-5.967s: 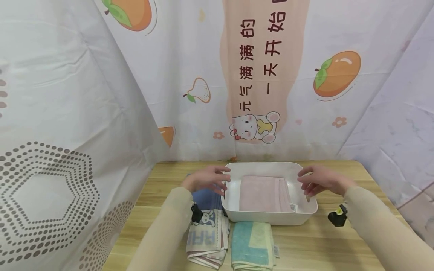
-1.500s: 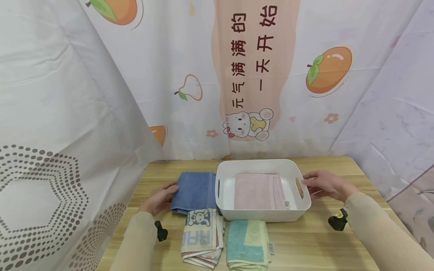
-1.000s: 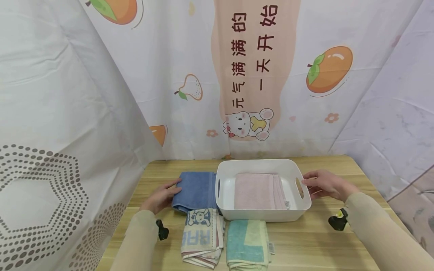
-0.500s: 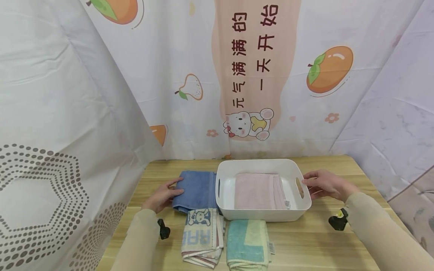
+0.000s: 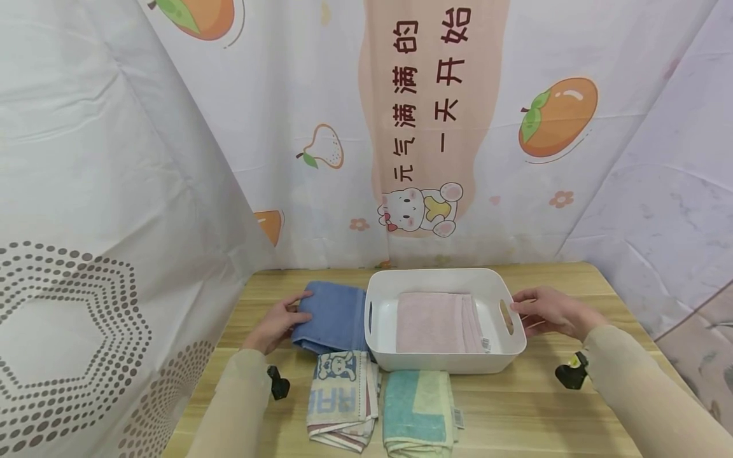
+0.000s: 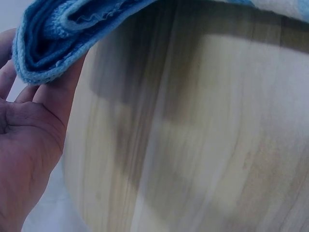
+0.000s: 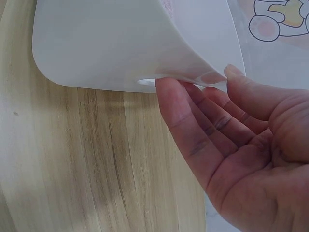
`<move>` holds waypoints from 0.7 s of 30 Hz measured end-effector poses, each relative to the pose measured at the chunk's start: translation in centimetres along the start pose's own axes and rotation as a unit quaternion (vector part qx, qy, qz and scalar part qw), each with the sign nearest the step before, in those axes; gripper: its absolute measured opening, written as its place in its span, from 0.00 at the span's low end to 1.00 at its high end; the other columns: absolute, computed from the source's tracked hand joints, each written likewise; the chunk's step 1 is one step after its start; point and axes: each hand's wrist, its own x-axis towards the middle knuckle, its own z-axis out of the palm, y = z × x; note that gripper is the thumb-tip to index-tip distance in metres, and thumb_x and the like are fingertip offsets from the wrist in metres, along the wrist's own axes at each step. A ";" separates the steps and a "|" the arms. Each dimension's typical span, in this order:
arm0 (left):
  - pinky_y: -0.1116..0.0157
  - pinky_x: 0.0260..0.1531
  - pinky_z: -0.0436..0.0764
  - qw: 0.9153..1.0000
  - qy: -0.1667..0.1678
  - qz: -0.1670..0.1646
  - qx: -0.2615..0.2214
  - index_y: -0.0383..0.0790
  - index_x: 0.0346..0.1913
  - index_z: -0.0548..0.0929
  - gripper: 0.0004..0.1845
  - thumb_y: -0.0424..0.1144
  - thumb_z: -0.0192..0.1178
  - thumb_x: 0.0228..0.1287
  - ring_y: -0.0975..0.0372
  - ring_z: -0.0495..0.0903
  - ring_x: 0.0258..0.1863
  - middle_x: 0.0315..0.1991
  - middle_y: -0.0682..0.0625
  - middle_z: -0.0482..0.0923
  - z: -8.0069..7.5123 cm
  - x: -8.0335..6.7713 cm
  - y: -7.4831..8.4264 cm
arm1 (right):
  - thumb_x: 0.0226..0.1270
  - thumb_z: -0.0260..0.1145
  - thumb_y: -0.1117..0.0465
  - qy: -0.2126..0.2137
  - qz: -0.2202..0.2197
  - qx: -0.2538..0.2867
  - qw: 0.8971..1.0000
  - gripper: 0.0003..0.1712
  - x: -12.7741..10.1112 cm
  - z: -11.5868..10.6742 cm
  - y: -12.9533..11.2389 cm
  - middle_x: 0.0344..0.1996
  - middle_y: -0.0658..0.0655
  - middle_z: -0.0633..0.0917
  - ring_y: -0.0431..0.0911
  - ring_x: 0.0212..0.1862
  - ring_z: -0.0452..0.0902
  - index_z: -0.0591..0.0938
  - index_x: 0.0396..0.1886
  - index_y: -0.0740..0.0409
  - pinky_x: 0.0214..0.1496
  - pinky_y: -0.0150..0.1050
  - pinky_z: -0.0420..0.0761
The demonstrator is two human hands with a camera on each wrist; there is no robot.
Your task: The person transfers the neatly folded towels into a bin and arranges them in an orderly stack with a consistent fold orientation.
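A white basin (image 5: 441, 275) stands on the wooden table (image 5: 544, 413) with a folded pink towel (image 5: 432, 321) inside it. My right hand (image 5: 523, 305) holds its right end, thumb on the rim and fingertips at the handle slot; the right wrist view shows the basin wall (image 7: 120, 43) against those fingers (image 7: 193, 116). A folded blue towel (image 5: 335, 313) lies left of the basin. My left hand (image 5: 294, 308) grips its left edge. In the left wrist view that edge (image 6: 53, 38) rests on my fingers (image 6: 53, 96), raised off the table.
Two more folded towels lie in front of the basin: a bunny-print one (image 5: 343, 394) and a teal and yellow one (image 5: 418, 410). Printed curtains close in the table at the left, back and right. Bare wood (image 5: 572, 280) shows right of the basin.
My left hand has left the basin, slid right onto the blue towel's left edge and taken hold of it. The right hand has settled on the basin's right end and stayed there.
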 end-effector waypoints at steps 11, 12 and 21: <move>0.59 0.48 0.84 0.999 0.014 0.019 -0.024 0.53 0.76 0.69 0.35 0.35 0.67 0.67 0.48 0.77 0.60 0.75 0.35 0.61 0.2 0.1 1.8 | 0.79 0.59 0.61 0.004 0.000 0.003 1.000 0.30 -0.1 0.1 0.0 0.40 0.57 0.87 0.47 0.38 0.84 0.66 0.68 0.80 0.46 0.45 0.87; 0.59 0.48 0.83 0.999 0.018 0.020 -0.029 0.54 0.76 0.70 0.35 0.35 0.67 0.67 0.48 0.76 0.60 0.75 0.36 0.62 0.2 0.1 2.0 | 0.79 0.58 0.61 0.003 -0.001 0.002 1.000 0.30 -0.1 0.1 0.0 0.40 0.57 0.87 0.47 0.39 0.84 0.66 0.68 0.80 0.46 0.45 0.87; 0.64 0.53 0.80 0.997 0.016 0.057 -0.043 0.49 0.76 0.69 0.35 0.33 0.66 0.67 0.46 0.63 0.73 0.81 0.37 0.50 0.0 -0.2 3.2 | 0.80 0.57 0.61 0.002 -0.001 0.002 1.000 0.31 -0.1 0.1 0.1 0.42 0.58 0.87 0.47 0.41 0.85 0.64 0.69 0.81 0.47 0.46 0.87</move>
